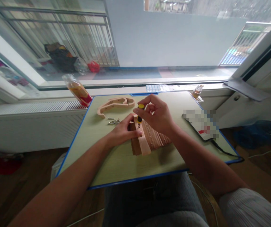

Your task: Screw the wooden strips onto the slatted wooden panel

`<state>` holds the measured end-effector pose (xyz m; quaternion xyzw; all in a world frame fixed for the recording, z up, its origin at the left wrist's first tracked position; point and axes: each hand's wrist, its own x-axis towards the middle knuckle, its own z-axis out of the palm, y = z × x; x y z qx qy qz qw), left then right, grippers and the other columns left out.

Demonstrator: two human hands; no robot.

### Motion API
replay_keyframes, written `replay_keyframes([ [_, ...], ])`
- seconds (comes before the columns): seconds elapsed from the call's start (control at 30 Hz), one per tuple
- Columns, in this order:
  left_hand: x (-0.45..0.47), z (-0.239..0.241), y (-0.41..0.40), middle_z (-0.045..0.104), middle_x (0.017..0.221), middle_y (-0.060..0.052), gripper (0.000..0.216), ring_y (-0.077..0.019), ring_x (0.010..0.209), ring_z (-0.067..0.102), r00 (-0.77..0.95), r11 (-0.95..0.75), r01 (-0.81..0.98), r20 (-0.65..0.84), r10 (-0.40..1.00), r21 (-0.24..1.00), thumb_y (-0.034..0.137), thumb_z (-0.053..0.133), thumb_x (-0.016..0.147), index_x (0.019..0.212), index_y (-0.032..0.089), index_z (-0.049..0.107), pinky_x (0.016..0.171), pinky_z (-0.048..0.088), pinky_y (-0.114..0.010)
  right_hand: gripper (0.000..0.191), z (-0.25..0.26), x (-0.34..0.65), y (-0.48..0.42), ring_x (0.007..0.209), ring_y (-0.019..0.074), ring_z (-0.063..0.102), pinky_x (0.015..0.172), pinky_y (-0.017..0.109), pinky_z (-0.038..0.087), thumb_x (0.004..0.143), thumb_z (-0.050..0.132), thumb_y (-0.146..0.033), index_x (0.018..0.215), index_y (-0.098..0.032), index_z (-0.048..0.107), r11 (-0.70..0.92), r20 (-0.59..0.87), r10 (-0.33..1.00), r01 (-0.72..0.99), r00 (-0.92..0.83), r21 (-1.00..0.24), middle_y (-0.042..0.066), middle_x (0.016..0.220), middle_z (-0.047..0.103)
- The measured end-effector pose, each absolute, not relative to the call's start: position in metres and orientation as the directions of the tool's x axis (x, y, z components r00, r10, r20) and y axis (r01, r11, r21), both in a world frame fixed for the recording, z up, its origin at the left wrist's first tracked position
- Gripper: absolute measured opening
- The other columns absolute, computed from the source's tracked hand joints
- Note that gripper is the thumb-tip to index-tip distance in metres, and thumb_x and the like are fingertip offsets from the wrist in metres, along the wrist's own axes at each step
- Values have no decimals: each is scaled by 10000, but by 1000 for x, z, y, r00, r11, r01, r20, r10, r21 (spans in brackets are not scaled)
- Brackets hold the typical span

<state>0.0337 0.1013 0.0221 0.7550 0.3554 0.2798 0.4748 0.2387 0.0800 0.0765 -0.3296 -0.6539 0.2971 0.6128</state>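
Note:
A small screwdriver with a yellow and black handle stands nearly upright, tip down at a pale wooden strip. My right hand pinches its handle top between thumb and fingers. Under the strip lies a brown ribbed block that looks like stacked cardboard. My left hand grips the strip and block from the left side, its thumb on the strip near a hole. Several loose screws lie left of the block. Behind them rests a curved pale wooden piece with holes along it.
The table has a blue edge and stands against the windowsill. A dark-edged, partly blurred flat case with a black strap lies at its right. A drink bottle stands at the back left, a small glass bottle at the back right.

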Motion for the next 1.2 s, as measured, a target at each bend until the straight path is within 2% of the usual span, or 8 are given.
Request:
replay_keyframes([
  [0.1,34,22,102,722,1216,-55,669,-287,1094,703,596,-287,266,77,799,920,542,879,841,1351,221,588,881,579,-362,291,72,239,81,572,59,549,483,236,437,852,889,-387,960,-222,674,575,575,818,85,-29,-814,-14,960,734],
  [0.23,33,21,102,716,1243,-59,706,-301,1143,695,602,-269,254,66,795,929,542,879,848,1400,226,573,922,578,-383,323,70,238,79,554,62,566,472,252,464,926,809,-335,1233,-260,740,570,565,822,118,-74,-813,22,1136,777],
  [0.37,33,22,102,721,1217,-58,684,-301,1120,694,598,-276,260,70,798,925,538,883,843,1374,220,592,903,579,-386,287,73,240,77,606,81,631,560,281,551,961,760,-304,1237,-239,803,635,622,773,128,-129,-762,47,1214,817],
  [0.5,34,22,101,720,1220,-58,694,-294,1110,689,610,-282,240,82,788,929,532,877,844,1392,224,580,892,576,-378,384,75,245,75,685,101,687,662,310,610,1030,589,-219,1372,-237,764,663,628,746,153,-223,-733,59,1251,818],
  [0.67,35,24,101,724,1188,-48,679,-272,1051,693,600,-285,248,84,796,926,553,884,818,1334,221,593,860,573,-362,377,71,248,77,675,92,677,658,306,611,1055,595,-254,1404,-253,738,697,661,717,244,-221,-674,51,1283,804],
  [0.83,36,29,99,729,1156,-45,686,-279,1046,709,587,-284,275,74,807,919,556,884,804,1319,217,583,854,582,-365,341,69,247,80,610,71,632,612,277,561,1030,661,-270,1361,-236,737,689,664,722,276,-192,-670,47,1206,796],
  [1.07,34,27,99,740,1168,-50,716,-280,1042,717,589,-272,266,68,805,925,544,892,818,1376,216,583,843,584,-361,188,67,246,85,540,43,503,513,236,414,972,768,-312,1122,-225,697,642,640,760,278,-110,-714,-21,963,702],
  [1.2,34,23,100,733,1218,-48,721,-280,1072,712,594,-268,248,72,801,931,536,887,833,1407,228,577,873,585,-365,261,68,244,84,548,58,494,511,245,423,902,861,-363,1019,-234,667,637,641,764,250,-74,-729,-42,881,688],
])
